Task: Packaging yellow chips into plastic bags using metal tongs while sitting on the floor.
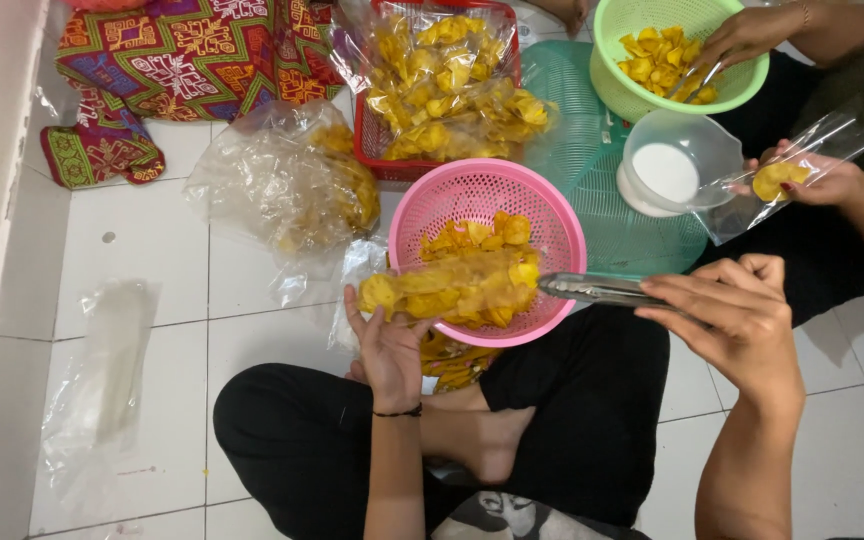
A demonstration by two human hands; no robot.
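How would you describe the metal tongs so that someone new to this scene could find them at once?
Start at the pink basket of yellow chips in the middle of the white tiled floor. At its right rim, the person's right hand holds the metal tongs, tips pointing into the basket. They are the only slim, silvery thing among plastic baskets and clear bags.

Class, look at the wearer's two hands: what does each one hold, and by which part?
Left hand: clear plastic bag of yellow chips, gripped at its lower end. Right hand: metal tongs, gripped at the handle end.
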